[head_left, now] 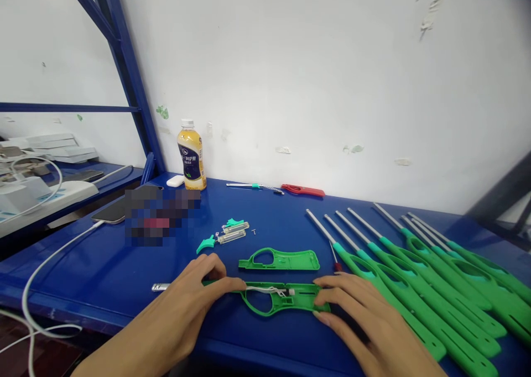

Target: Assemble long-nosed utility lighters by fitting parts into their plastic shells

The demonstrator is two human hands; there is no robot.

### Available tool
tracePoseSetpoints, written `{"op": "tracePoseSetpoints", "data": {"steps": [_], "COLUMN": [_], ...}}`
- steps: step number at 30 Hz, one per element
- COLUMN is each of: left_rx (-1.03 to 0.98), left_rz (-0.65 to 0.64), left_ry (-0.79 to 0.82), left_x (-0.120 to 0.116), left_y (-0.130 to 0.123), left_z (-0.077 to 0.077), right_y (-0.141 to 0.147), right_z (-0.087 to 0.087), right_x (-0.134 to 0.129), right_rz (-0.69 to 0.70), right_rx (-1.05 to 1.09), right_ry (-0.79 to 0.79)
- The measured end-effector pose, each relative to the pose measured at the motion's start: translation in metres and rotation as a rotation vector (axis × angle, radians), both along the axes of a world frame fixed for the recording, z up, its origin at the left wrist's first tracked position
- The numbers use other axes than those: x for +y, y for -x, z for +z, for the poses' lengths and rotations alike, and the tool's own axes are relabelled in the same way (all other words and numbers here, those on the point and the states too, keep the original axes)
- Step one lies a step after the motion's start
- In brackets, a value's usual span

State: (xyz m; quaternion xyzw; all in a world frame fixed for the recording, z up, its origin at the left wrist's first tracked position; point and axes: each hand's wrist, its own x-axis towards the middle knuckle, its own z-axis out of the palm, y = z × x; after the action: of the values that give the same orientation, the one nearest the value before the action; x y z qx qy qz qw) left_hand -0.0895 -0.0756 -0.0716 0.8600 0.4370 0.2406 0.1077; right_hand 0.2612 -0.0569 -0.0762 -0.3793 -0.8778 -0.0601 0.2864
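Note:
An opened gas lighter's green half shell point(305, 302) lies hollow side up near the table's front. White wires point(265, 290) run inside it to a small black-and-white part point(289, 292). My left hand point(197, 291) pinches the neck with thumb and fingers, and a metal tube point(160, 287) sticks out to its left. My right hand point(352, 305) grips the wide handle end between thumb and fingertips. Just behind, the matching green half shell point(296, 260) rests on the table. Beyond are teal triggers point(206, 244), clear fuel tanks point(232, 236) and a small screw point(254, 232).
Several assembled green lighters point(427, 288) cover the right side, beside a red-handled screwdriver point(337, 267). By the wall are a red half shell point(305, 190), a wired metal tube point(244, 186) and a bottle point(191, 158). A phone point(112, 212) with a white cable lies left.

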Motion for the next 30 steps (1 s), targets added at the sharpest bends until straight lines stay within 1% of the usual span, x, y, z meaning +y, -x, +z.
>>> {"op": "tracePoseSetpoints", "data": {"steps": [8,19,26,30], "left_rx": [0.016,0.034,0.008,0.024], "left_rz": [0.016,0.018,-0.007,0.002], "left_ry": [0.003,0.016,-0.068,-0.062], "left_x": [-0.0014,-0.0009,0.0011,-0.0002], "left_y": [-0.0005,0.0029,0.0025,0.0026], "left_z": [0.0019,-0.0042,-0.0056,-0.0027], "right_y": [-0.0012,-0.0007,-0.0004,0.0003], "right_z": [-0.0021,-0.0006,0.0004,0.0002], "right_x": [-0.0005,-0.0005,-0.0016,-0.0011], "right_rz": [-0.005,-0.019,-0.023,-0.017], "right_rx": [0.005,-0.035,-0.029,-0.032], "right_ry": [0.019,-0.011,-0.016,-0.01]}}
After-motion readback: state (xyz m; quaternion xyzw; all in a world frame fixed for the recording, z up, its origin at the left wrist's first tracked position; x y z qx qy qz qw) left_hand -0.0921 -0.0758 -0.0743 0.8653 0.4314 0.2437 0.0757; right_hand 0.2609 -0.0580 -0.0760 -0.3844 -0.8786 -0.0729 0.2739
